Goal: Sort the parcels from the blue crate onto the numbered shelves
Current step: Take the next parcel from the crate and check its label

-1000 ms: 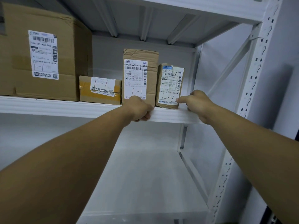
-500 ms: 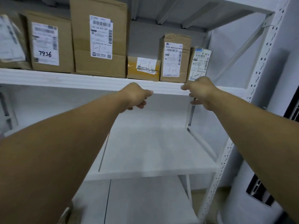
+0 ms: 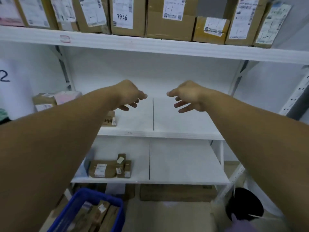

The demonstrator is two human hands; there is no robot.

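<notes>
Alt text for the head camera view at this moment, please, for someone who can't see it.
The left hand and right hand reach forward, open and empty, before a white shelving unit. Labelled cardboard parcels line its upper shelf, and a blue crate with more parcels stands at the lower left.

Left hand (image 3: pixel 128 96), right hand (image 3: pixel 189 96) off shelf (image 3: pixel 150 46)

Above the left hand (image 3: pixel 128 96) and right hand (image 3: pixel 189 96), matt brown cardboard parcels (image 3: pixel 168 25) carry white paper labels (image 3: pixel 122 12). The shelf board (image 3: pixel 184 119) under the hands looks smooth, white-painted, matt; the perforated upright (image 3: pixel 296 96) is painted metal. The blue crate (image 3: pixel 98 196) is faintly glossy plastic.
</notes>
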